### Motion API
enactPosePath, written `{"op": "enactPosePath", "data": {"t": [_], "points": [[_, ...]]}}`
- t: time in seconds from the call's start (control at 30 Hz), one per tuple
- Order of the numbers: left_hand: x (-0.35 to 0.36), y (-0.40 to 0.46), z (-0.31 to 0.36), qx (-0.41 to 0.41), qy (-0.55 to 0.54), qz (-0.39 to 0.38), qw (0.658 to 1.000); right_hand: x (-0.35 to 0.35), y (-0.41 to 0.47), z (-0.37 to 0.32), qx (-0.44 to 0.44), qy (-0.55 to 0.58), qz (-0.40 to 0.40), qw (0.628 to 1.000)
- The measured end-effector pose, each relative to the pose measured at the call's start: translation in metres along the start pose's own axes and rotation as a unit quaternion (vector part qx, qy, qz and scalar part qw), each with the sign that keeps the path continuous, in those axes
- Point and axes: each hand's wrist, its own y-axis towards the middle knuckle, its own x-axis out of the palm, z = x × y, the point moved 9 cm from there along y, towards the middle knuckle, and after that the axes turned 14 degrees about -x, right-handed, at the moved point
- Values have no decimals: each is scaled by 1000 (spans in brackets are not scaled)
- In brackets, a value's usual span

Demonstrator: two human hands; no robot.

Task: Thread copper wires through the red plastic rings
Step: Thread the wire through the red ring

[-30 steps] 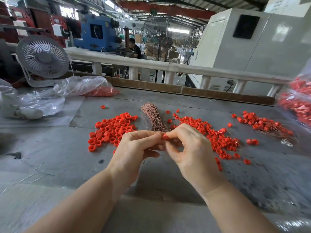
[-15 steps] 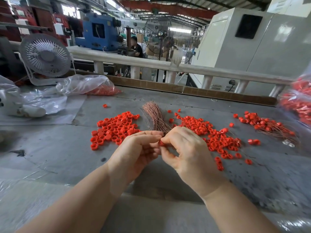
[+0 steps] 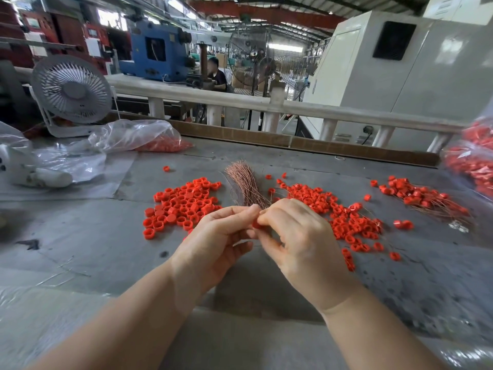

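Observation:
My left hand (image 3: 213, 241) and my right hand (image 3: 298, 244) meet fingertip to fingertip above the grey table (image 3: 80, 236). Between them they pinch one red plastic ring (image 3: 256, 225), mostly hidden by the fingers. Whether a wire runs through it I cannot tell. A bundle of copper wires (image 3: 244, 182) lies just beyond the hands. A pile of loose red rings (image 3: 184, 204) sits to the left, and a second pile of rings (image 3: 341, 214) spreads to the right. Rings with wires in them (image 3: 418, 196) lie at the far right.
A clear plastic bag with red rings (image 3: 144, 141) lies at the back left, near a white desk fan (image 3: 70, 92). Another bag of red rings (image 3: 472, 161) stands at the right edge. A white device (image 3: 29, 174) rests on plastic sheeting at the left. A railing (image 3: 266, 105) borders the table's far side.
Both hands have stayed together over the same spot, with the fingers shifting slightly around the ring. The ring is more covered by the fingers than before.

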Motion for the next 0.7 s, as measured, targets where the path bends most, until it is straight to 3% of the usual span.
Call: {"op": "enactPosePath", "data": {"t": [0.53,0.7], "points": [[-3,-1,14,94,-21,3,995,-11,-10,17,84,77,112,987],[-3,-1,16,113,-20,0,993,1,-17,35,186,138,104,967]]}}
